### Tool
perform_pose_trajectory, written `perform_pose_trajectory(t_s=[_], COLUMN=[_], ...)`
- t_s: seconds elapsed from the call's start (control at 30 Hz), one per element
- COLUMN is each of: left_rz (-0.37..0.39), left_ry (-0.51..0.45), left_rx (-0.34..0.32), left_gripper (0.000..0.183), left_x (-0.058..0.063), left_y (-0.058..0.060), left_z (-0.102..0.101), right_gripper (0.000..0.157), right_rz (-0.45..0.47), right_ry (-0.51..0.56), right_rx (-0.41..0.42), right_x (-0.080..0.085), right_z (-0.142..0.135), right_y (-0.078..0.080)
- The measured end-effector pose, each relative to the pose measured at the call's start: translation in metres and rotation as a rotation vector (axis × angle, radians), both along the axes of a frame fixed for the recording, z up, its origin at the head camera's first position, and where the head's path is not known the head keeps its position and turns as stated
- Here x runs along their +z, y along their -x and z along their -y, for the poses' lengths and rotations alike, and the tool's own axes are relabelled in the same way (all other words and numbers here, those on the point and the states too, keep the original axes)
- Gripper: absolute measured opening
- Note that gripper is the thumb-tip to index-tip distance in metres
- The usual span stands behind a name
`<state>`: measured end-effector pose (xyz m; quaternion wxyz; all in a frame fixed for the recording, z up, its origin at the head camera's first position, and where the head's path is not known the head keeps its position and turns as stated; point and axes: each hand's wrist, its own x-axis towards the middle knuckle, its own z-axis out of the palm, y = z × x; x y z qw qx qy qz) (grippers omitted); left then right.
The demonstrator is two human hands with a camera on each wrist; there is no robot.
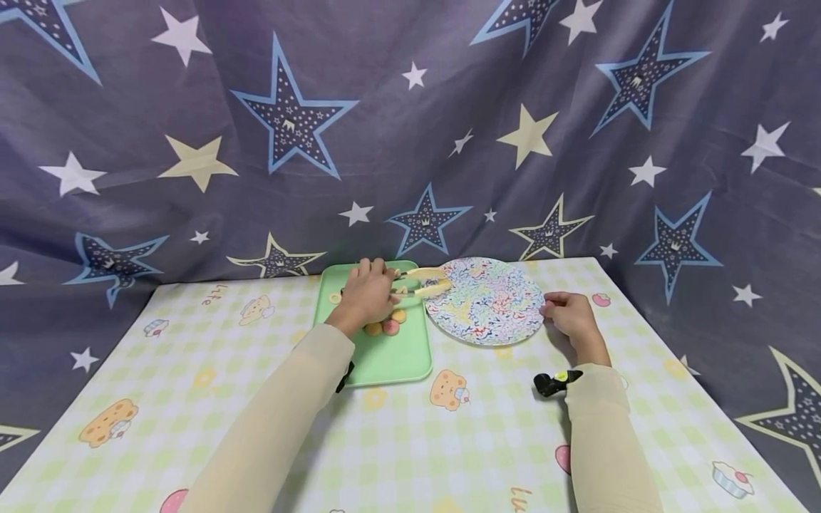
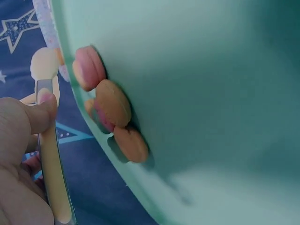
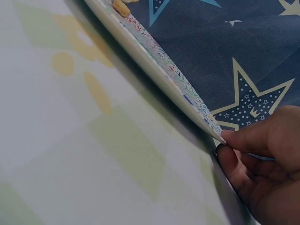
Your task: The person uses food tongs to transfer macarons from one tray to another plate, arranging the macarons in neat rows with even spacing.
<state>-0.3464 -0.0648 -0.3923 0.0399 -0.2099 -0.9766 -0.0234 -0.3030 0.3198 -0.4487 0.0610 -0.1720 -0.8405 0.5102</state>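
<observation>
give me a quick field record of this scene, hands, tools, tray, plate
left hand: grips yellow tongs, tips reaching over the plate's edge
right hand: fingers pinch the plate rim
plate: round, multicoloured squiggle pattern, right of the tray
tray: green, holds small round cookies, pink and orange
table: checked cloth with cartoon prints
</observation>
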Motion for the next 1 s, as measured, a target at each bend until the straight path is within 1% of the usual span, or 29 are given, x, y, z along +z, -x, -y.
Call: perform_pose_trajectory(t_s=[0.23,0.4,0.57,0.7,0.87,1.0], left_rz=[-0.02,-0.044,-0.07,-0.105,-0.152,-0.166], left_ry=[-0.014,-0.028,-0.039,-0.021,-0.001,0.005], left_rx=[-0.004,-0.006,-0.007,-0.018,-0.043,-0.054], left_gripper=[0.049,0.043,0.05,0.054,0.051,0.05], left_x=[0.008,0.011,0.014,0.015,0.016,0.018], left_y=[-0.002,-0.004,-0.008,-0.011,-0.015,-0.019], left_z=[0.016,0.031,0.045,0.056,0.069,0.08], right_gripper=[0.037,0.038,0.038,0.038,0.038,0.038], right_rz=[-0.015,-0.005,0.007,0.006,0.005,-0.001], right_ry=[-0.004,-0.003,0.004,0.004,0.006,0.003], right_rx=[0.014,0.014,0.013,0.007,0.006,0.016], right_x=[-0.001,0.0,0.001,0.0,0.001,0.0], right_z=[-0.001,-0.001,0.0,0.0,-0.001,-0.001], right_y=[0.0,0.0,0.0,0.0,0.0,0.0])
